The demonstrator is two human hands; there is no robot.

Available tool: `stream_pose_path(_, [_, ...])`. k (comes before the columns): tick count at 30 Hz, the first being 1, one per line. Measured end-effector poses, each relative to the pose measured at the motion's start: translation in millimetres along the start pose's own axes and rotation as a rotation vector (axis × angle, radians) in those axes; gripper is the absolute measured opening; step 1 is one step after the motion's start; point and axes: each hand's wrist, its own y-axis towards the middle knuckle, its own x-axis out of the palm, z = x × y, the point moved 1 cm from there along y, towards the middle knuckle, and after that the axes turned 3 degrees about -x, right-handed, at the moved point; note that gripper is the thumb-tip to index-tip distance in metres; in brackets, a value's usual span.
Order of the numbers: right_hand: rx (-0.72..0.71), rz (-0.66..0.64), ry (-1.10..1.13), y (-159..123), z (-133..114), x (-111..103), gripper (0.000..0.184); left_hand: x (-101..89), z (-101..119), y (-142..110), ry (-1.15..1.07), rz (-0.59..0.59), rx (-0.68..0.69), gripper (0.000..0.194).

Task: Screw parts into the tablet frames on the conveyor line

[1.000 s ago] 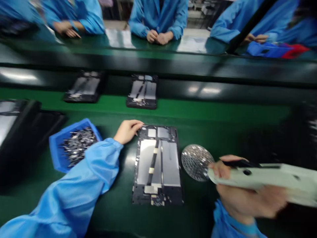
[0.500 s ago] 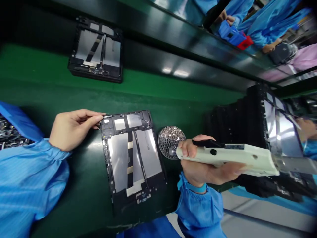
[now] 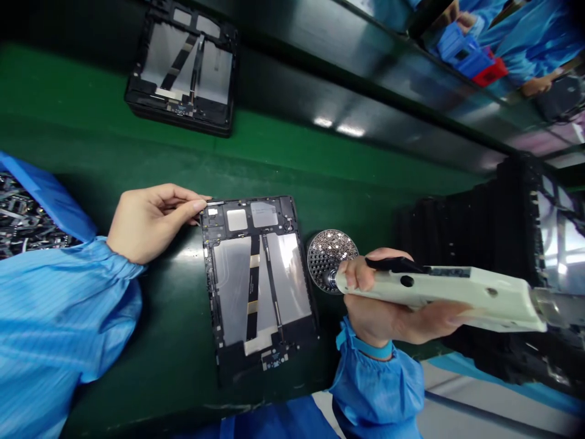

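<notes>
An opened tablet (image 3: 283,280) lies on the green bench, its inside facing up with dark ribbon cables and silvery panels. At its upper left corner my left hand (image 3: 153,222) pinches a thin silvery strip (image 3: 216,203) between thumb and fingers. My right hand (image 3: 388,317) is wrapped round a pale electric screwdriver (image 3: 434,289) with a black lever. The screwdriver's tip end is over a round dish of small screws (image 3: 333,253), just right of the tablet. Whether a screw is on the tip is hidden.
Another opened tablet (image 3: 183,85) sits on a dark stack at the back left. A blue bin (image 3: 59,201) with many small parts stands at left. Stacked black tablet housings (image 3: 466,231) fill the right. Co-workers' blue sleeves (image 3: 534,42) show beyond the metal rail.
The whole view has shifted, so the tablet, dish and hands appear further right. Both hands keep their hold, and the screwdriver tip is still over the dish.
</notes>
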Motion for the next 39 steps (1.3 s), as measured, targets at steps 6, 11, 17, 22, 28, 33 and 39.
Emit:
stream_pose_path(6, [-0.086,-0.011,0.030,4.9,0.8,-3.1,0.069,-1.5,-2.7,-0.1,0.093,-0.066,0.040,0.038])
stream_pose_path(11, [-0.093,0.038,0.093,6.7,-1.3,-18.0,0.074,-9.3,5.7,4.9,0.159,-0.108,-0.019,0.040])
stream_pose_path(17, [-0.055,-0.012,0.249,6.2,-9.7,-24.8,0.084,15.6,42.0,-34.1,0.364,-0.002,0.585,0.023])
stream_pose_path(22, [-0.031,-0.081,0.330,-0.3,-21.6,0.0,0.075,66.2,43.7,-81.2,0.310,-0.444,0.647,0.034])
stream_pose_path(28, [-0.085,-0.186,0.279,-9.8,-27.4,25.5,0.057,74.0,35.2,-93.5,0.307,-0.449,0.559,0.021])
stream_pose_path(33, [-0.122,-0.178,0.239,-11.8,-27.1,36.2,0.050,73.6,25.0,-93.8,0.336,-0.373,0.698,0.021])
stream_pose_path(39, [-0.211,-0.102,0.255,-14.0,-28.5,45.0,0.045,77.0,17.7,-93.5,0.375,-0.304,0.797,0.023])
